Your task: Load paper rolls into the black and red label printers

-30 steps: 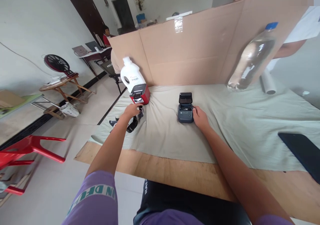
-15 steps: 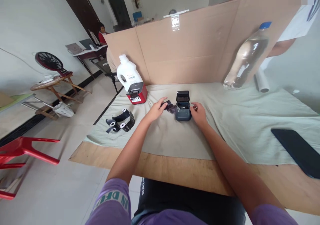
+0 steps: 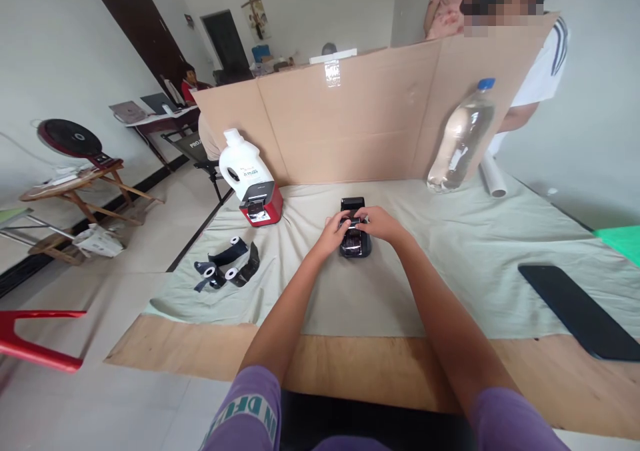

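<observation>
Both hands, left (image 3: 333,232) and right (image 3: 379,222), grip the printer (image 3: 354,243) mid-cloth, bare cloth around.

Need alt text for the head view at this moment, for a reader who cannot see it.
Both hands, left hand and right hand, meet over a small dark printer with its lid up on a grey-green cloth. Loose black rolls lie to the left, and a water bottle leans on a cardboard screen.

Matt dark plastic printer (image 3: 355,243); wrinkled matt grey-green cloth (image 3: 450,264) over bare wood desk (image 3: 350,364); clear glossy plastic bottle (image 3: 461,141); brown cardboard screen (image 3: 360,124).
</observation>
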Motion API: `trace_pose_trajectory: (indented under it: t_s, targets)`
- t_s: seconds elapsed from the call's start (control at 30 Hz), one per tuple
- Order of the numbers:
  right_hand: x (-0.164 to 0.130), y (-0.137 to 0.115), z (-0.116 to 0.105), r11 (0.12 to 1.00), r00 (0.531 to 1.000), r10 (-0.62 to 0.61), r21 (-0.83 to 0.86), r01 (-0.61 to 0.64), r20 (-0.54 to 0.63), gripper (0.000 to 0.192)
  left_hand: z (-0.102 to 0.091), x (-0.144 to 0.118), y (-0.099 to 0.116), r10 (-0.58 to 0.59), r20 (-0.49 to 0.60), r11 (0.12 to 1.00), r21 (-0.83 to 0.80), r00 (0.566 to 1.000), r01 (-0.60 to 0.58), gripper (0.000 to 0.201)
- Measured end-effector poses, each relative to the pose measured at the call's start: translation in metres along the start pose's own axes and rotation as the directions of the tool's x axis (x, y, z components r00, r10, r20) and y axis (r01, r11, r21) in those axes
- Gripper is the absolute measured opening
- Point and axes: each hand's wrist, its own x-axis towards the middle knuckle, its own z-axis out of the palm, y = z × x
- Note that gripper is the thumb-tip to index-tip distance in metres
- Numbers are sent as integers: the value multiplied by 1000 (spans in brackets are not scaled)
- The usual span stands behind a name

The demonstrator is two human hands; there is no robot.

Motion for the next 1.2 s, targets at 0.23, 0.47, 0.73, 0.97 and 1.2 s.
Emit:
trace_pose_trajectory:
  t_s: [0.23, 0.47, 0.73, 0.97, 1.2]
  targets:
    - [11, 20, 15, 989, 996, 83, -121, -88, -43, 21, -9, -52, -2, 157, -26, 980, 129, 987, -152, 41]
    - [7, 11, 27, 979, 982, 158, -116, -170, -102, 33, -2, -61, 8, 250, 30, 936, 247, 968, -250, 41]
    - [9, 9, 35, 956, 955, 251, -115, -270, -158, 22, -2, -62, 13, 257, 45, 918, 300, 965, -258, 42]
    - [12, 10, 41, 950, 932, 301, -23, -311, -203, 21, 0, -62, 16, 277, 52, 902, 331, 960, -278, 39]
    - [19, 17, 36, 921, 890, 285, 358, -152, -355, 60, 0, -63, 15, 313, 24, 875, 382, 949, -298, 30]
